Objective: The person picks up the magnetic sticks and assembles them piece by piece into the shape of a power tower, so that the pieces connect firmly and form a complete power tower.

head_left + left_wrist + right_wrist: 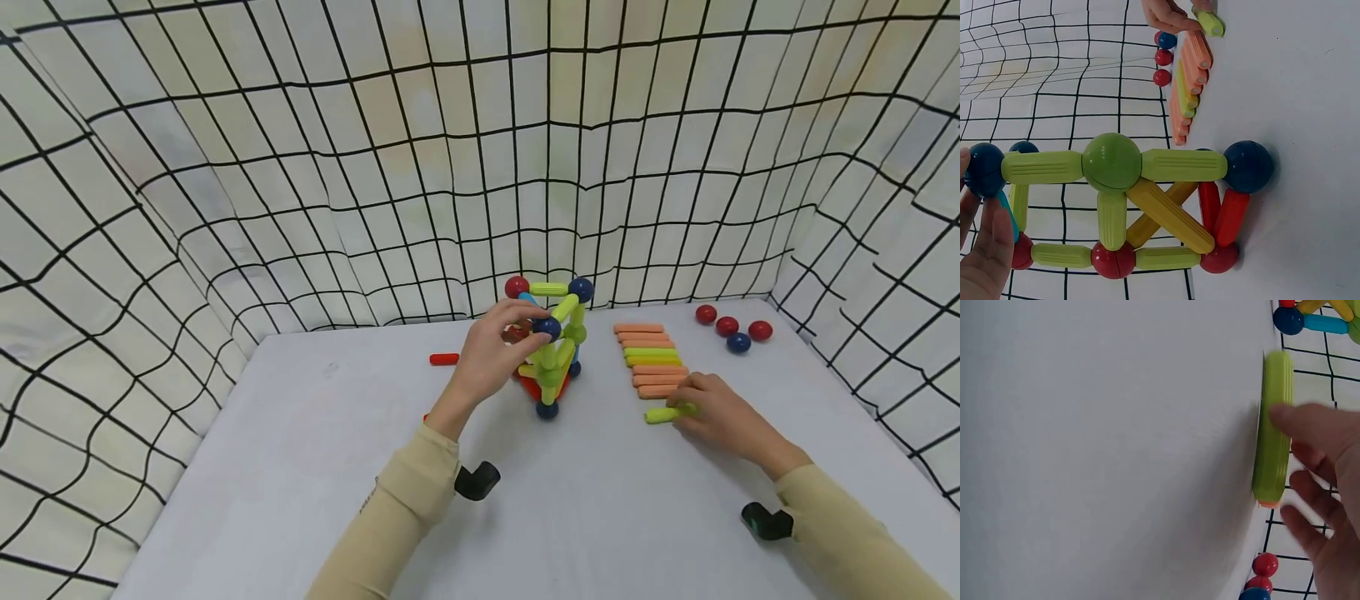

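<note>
A frame of magnetic sticks and balls (550, 358) stands upright on the table, with green, yellow, red and blue sticks between balls. My left hand (491, 354) pinches the dark blue ball (547, 328) at its near top corner; the left wrist view shows fingers around that same ball (985, 170). Off to the right, my right hand (720, 417) holds a yellow-green stick (660, 415) just in front of a row of sticks (652, 360). In the right wrist view the thumb lies across this stick (1275, 450).
Orange and yellow-green sticks make up the row. Several red balls (727, 326) and a blue ball (738, 342) lie at the back right. A red stick (444, 359) is left of the frame. Black netting (465, 158) over white sheeting borders the white table (300, 417).
</note>
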`<state>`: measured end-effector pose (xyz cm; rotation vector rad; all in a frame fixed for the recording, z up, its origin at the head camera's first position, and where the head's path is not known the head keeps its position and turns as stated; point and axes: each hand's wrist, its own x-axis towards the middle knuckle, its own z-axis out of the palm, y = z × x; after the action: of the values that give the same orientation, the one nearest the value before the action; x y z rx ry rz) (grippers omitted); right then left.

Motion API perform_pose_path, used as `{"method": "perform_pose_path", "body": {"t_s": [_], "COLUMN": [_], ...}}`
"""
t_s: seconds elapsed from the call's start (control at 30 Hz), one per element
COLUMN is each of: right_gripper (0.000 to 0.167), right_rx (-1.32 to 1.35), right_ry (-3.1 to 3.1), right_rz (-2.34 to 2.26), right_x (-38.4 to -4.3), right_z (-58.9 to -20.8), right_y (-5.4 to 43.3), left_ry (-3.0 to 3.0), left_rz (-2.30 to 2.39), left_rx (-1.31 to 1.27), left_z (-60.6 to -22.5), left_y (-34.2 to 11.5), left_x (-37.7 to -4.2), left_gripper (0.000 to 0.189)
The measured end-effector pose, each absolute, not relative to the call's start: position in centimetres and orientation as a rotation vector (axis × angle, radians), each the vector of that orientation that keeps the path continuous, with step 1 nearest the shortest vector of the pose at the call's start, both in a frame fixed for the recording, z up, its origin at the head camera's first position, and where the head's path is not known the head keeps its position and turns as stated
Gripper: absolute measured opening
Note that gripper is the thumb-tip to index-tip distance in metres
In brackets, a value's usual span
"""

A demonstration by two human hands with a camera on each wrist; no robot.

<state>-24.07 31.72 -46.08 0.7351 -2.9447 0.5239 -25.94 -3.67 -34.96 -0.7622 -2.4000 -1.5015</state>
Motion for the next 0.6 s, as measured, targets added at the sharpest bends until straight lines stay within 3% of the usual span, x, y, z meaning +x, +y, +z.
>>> {"method": "perform_pose_path", "body": {"t_s": [0.23, 0.37, 0.6], "right_gripper": [0.035, 0.039, 0.061], "right_rx": [0.881, 0.675, 0.294], "right_ry": [-2.977, -2.924, -2.764], "right_rz": [0.57, 1.042, 1.763], "right_x": [-24.2, -24.4, -25.1], "right_z": [-45.6, -44.2, -40.2], "right_y": [29.9, 26.9, 21.3], "left_ry": [-2.397, -2.384, -2.32], "left_rz": [-1.558, -1.592, -1.734], "left_rx": [-0.77, -0.711, -0.602], "left_z": [-35.0, -35.2, -35.8], "left_y": [-3.7, -3.3, -3.0], "left_x": [-26.1, -25.8, -25.3], "left_gripper": [0.025, 0.028, 0.031]}}
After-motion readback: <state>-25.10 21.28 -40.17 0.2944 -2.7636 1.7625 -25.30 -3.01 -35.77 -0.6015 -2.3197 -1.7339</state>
